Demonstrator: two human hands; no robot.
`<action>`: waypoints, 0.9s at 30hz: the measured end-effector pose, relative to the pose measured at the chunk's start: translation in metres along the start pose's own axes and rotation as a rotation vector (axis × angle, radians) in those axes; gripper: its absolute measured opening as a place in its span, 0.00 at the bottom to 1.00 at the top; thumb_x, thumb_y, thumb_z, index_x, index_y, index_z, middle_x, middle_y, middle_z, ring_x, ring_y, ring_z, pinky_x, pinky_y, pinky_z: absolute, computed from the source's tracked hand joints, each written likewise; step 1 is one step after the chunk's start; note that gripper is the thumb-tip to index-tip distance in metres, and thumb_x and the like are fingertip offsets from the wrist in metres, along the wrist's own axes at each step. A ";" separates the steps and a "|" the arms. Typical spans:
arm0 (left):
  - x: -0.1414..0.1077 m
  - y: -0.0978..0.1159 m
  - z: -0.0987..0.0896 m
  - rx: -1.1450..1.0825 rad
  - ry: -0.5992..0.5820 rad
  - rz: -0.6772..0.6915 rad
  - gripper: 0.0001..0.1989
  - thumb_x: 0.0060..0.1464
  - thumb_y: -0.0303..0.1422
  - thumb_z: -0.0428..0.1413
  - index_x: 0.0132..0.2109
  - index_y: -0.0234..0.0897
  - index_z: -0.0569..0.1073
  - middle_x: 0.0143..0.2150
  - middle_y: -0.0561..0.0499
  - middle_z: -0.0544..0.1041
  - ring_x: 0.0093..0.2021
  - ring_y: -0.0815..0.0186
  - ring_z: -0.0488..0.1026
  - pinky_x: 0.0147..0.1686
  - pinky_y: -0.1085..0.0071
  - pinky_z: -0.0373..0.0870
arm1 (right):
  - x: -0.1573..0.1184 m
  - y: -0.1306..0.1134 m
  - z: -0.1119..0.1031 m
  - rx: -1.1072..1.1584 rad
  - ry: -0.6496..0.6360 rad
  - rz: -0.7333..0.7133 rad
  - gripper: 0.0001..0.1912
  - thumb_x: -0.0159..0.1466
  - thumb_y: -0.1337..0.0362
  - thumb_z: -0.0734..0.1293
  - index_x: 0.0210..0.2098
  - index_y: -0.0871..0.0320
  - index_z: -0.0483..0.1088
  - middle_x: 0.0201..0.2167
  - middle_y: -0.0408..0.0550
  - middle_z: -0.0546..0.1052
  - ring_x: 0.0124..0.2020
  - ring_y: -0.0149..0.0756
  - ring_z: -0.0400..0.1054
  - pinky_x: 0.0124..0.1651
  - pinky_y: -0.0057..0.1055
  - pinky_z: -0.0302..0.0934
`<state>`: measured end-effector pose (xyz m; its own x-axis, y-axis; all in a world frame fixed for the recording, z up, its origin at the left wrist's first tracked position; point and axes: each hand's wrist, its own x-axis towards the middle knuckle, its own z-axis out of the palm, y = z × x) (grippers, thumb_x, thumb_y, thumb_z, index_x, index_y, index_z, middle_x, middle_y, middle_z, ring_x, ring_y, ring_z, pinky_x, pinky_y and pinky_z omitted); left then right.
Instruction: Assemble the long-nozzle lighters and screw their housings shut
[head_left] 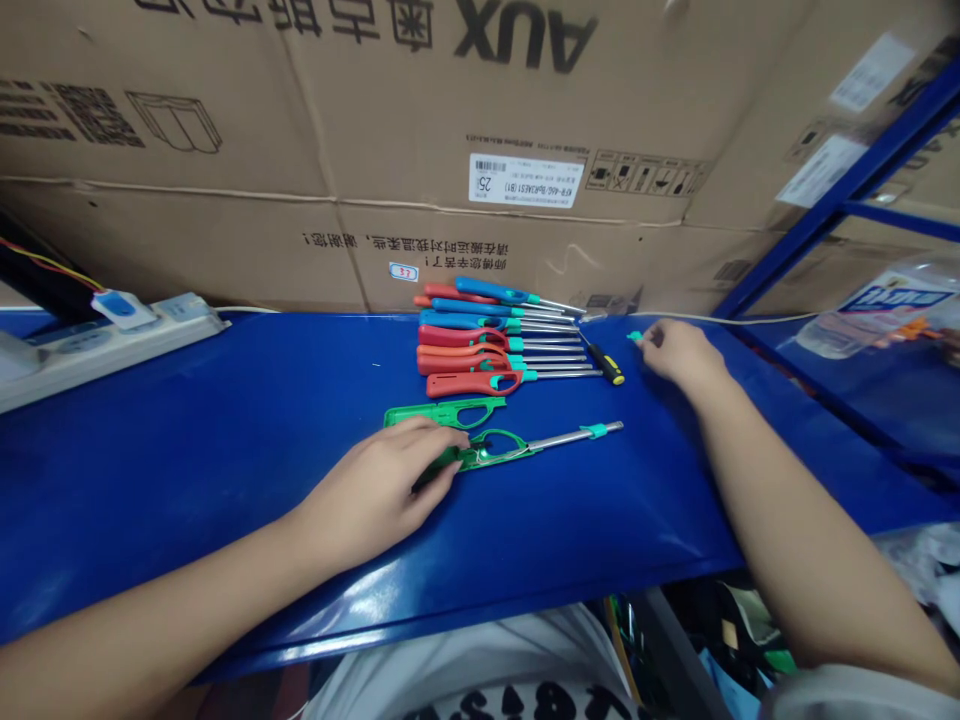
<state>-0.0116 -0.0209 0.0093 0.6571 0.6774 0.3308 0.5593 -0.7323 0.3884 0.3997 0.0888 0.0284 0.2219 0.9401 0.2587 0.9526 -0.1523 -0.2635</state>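
My left hand is closed around the handle of an opened green lighter, a long-nosed kind with a metal tube and a teal collar near its tip. Just behind it lies the loose green half shell of a handle. Off to the right, my right hand pinches a small teal plastic piece above the blue surface. Between the hands and further back, several red and blue long-nosed lighters lie in a row, tubes pointing right. A small yellow-and-black screwdriver rests by their tips.
The blue shelf has a large cardboard box standing along its back. A white power strip with a plug lies at the left. At the right are a blue metal upright and a clear plastic container with orange bits inside.
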 end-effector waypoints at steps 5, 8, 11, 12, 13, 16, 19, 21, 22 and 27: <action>-0.001 0.002 0.000 0.086 -0.030 0.018 0.12 0.68 0.31 0.52 0.55 0.40 0.75 0.48 0.47 0.80 0.49 0.59 0.78 0.48 0.61 0.78 | -0.016 -0.040 -0.006 0.160 0.013 -0.084 0.13 0.68 0.54 0.64 0.31 0.54 0.68 0.31 0.48 0.76 0.34 0.39 0.71 0.39 0.34 0.64; 0.000 0.003 -0.001 0.129 -0.063 0.021 0.13 0.68 0.32 0.52 0.56 0.41 0.75 0.46 0.48 0.81 0.48 0.59 0.79 0.45 0.62 0.78 | -0.040 -0.069 0.000 0.468 -0.116 -0.260 0.16 0.67 0.51 0.65 0.28 0.54 0.67 0.23 0.44 0.71 0.26 0.35 0.65 0.31 0.32 0.60; 0.000 0.005 -0.002 0.179 -0.089 0.020 0.13 0.69 0.32 0.51 0.57 0.42 0.75 0.47 0.47 0.81 0.47 0.58 0.79 0.44 0.62 0.79 | -0.067 -0.092 0.008 0.549 -0.244 -0.556 0.13 0.66 0.53 0.67 0.31 0.56 0.72 0.27 0.44 0.74 0.28 0.33 0.65 0.33 0.30 0.59; 0.001 0.005 -0.002 0.195 -0.094 0.022 0.14 0.69 0.32 0.51 0.57 0.41 0.75 0.47 0.47 0.81 0.47 0.58 0.80 0.44 0.61 0.79 | -0.074 -0.098 0.010 0.543 -0.314 -0.668 0.12 0.68 0.55 0.67 0.33 0.56 0.73 0.29 0.44 0.75 0.29 0.33 0.66 0.34 0.30 0.60; 0.001 0.005 -0.002 0.208 -0.099 0.021 0.14 0.70 0.32 0.51 0.57 0.41 0.75 0.48 0.47 0.81 0.47 0.57 0.80 0.44 0.61 0.79 | -0.081 -0.102 0.011 0.526 -0.367 -0.759 0.11 0.69 0.56 0.66 0.34 0.56 0.73 0.31 0.45 0.76 0.31 0.32 0.67 0.36 0.29 0.60; 0.001 0.005 -0.001 0.220 -0.107 0.007 0.14 0.69 0.33 0.52 0.57 0.41 0.75 0.47 0.47 0.81 0.47 0.57 0.80 0.44 0.61 0.79 | -0.094 -0.110 0.012 0.430 -0.438 -0.917 0.08 0.71 0.60 0.64 0.38 0.57 0.72 0.35 0.46 0.76 0.35 0.33 0.69 0.39 0.30 0.61; 0.001 0.004 0.000 0.194 -0.097 0.004 0.13 0.69 0.33 0.53 0.56 0.41 0.76 0.47 0.47 0.82 0.46 0.58 0.80 0.45 0.62 0.78 | -0.097 -0.111 0.011 0.380 -0.465 -0.954 0.07 0.72 0.62 0.63 0.41 0.57 0.72 0.38 0.48 0.76 0.37 0.35 0.69 0.41 0.31 0.62; 0.001 0.003 0.001 0.144 -0.086 0.007 0.12 0.69 0.33 0.53 0.55 0.41 0.76 0.47 0.47 0.82 0.47 0.58 0.80 0.46 0.62 0.78 | -0.097 -0.110 0.010 0.400 -0.477 -0.956 0.07 0.72 0.63 0.63 0.41 0.57 0.72 0.39 0.48 0.76 0.38 0.35 0.69 0.41 0.32 0.62; 0.001 0.003 0.001 0.115 -0.080 0.001 0.11 0.69 0.33 0.53 0.54 0.41 0.76 0.47 0.48 0.82 0.47 0.59 0.79 0.47 0.63 0.77 | -0.097 -0.110 0.010 0.414 -0.481 -0.957 0.07 0.72 0.63 0.63 0.41 0.57 0.72 0.38 0.48 0.76 0.38 0.35 0.69 0.42 0.32 0.63; 0.002 0.002 0.003 0.017 -0.065 -0.041 0.09 0.68 0.35 0.54 0.51 0.39 0.74 0.47 0.47 0.80 0.49 0.58 0.77 0.49 0.61 0.76 | -0.098 -0.109 0.011 0.416 -0.493 -0.972 0.07 0.71 0.64 0.64 0.41 0.57 0.73 0.40 0.49 0.75 0.39 0.36 0.70 0.43 0.33 0.65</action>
<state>-0.0080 -0.0211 0.0083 0.6644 0.7015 0.2578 0.5948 -0.7052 0.3859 0.2721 0.0168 0.0220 -0.7560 0.6361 0.1546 0.5143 0.7233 -0.4609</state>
